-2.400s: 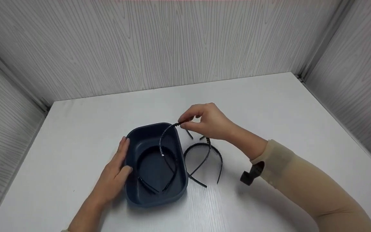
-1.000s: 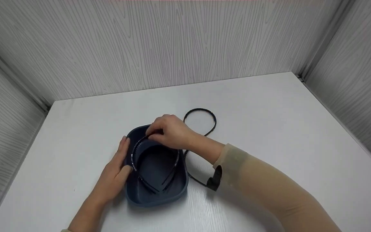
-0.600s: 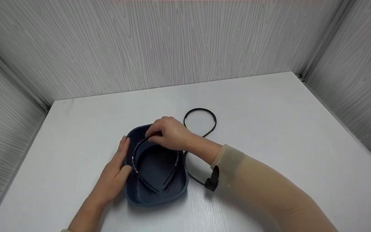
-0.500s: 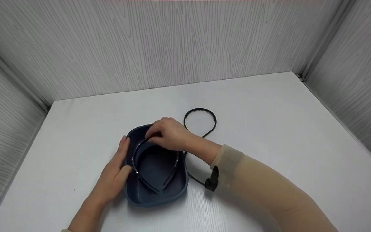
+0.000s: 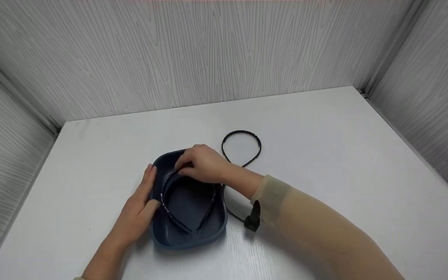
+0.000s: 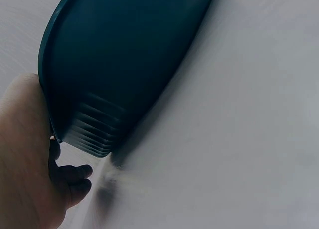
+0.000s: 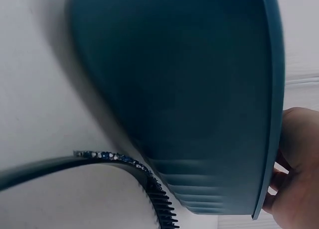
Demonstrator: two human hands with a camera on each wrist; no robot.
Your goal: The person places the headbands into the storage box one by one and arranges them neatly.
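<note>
My right hand [image 5: 204,165] reaches over the dark blue plastic bin [image 5: 187,245] and pinches a thin black headband [image 5: 163,198] at its curved top, low inside the bin. Another headband lies under it, nearly hidden by it. My left hand [image 5: 136,210] rests along the bin's left side, fingers fairly straight against the outer wall and thumb at the rim. The left wrist view shows that hand beside the ribbed end of the bin [image 6: 124,50]. In the right wrist view, a headband [image 7: 164,206] with teeth and shiny stones lies outside the bin.
A toothed black headband [image 5: 241,132] lies on the white table [image 5: 305,136] behind my right wrist. A second headband [image 5: 233,216] is right of the bin, partly hidden by my right arm. Grey wood-grain panels [image 5: 208,50] stand behind and at both sides.
My right hand has carried a headband left from the table side and lowered it onto the one inside the bin. My left hand and the bin have stayed put.
</note>
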